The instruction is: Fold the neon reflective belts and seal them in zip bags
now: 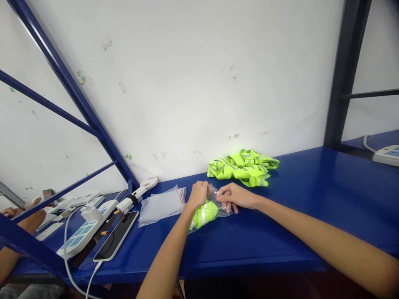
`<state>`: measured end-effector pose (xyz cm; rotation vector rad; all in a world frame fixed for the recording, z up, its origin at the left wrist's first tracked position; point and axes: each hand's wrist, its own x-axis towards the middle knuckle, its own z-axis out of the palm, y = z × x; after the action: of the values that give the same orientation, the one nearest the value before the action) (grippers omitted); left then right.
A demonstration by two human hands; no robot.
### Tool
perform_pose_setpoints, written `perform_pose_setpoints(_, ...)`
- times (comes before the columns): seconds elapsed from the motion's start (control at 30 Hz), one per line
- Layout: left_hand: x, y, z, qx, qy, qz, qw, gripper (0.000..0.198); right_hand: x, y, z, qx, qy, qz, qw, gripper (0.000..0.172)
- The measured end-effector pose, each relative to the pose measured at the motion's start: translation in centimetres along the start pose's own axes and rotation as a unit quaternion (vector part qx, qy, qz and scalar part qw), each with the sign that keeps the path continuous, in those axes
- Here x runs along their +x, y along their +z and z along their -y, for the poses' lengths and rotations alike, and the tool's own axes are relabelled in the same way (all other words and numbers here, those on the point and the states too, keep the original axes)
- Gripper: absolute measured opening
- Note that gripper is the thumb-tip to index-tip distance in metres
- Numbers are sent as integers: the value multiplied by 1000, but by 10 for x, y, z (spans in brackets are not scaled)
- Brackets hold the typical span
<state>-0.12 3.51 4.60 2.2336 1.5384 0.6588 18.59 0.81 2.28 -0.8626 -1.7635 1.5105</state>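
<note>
1. Gripping the upper edge of a clear bag (222, 211), just below the centre of the frame, with the left hand (199, 194), with fingers curled down onto the plastic
2. Pinching the same clear bag farther right with the right hand (232, 196), between thumb and fingers, with the lower fingers loosely bent beside the plastic
3. Held near each other, without contact between left and right, yet joined by the stretch of plastic in between
4. Seen inside the clear bag, at lower centre, partly behind the left wrist: a yellow-green bundle (204, 214) with a pale silvery strip, folded compactly
5. Impossible to tell exactly where the bag's opening lies, with fingers covering much of the edge
6. Heaped above and to the right of the hands, near the white wall (199, 83): loose yellow-green straps (243, 166) with grey stripes, tangled together
7. Lying flat left of the left hand: clear plastic bags (160, 207), overlapping, with a red line near the right edge
8. Placed farther left, at lower left of the frame: a dark-screened phone (116, 236) with a white cable attached, a white handheld fan (149, 182) with a black band, and a white power strip (89, 230) with blue sockets
9. Spread beneath all this: a blue tabletop (286, 211)
10. Visible at the far left edge, behind blue frame bars (62, 62): another person's arm (34, 220)
</note>
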Motion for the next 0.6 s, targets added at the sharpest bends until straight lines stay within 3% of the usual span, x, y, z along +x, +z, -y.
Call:
perform_pose_setpoints(0.2,-1,-2,12,-14,6,-34,999,37,1,0,0,-25,3,-23,999,31)
perform_pose_setpoints(0.43,-4,7,10,13,18,-70,997,33,4,5,-4,-34,67,-57,996,24)
perform_pose_setpoints(0.6,-11,8,8,53,29,-92,994,32,5,1,-3,-19,131,-62,989,31)
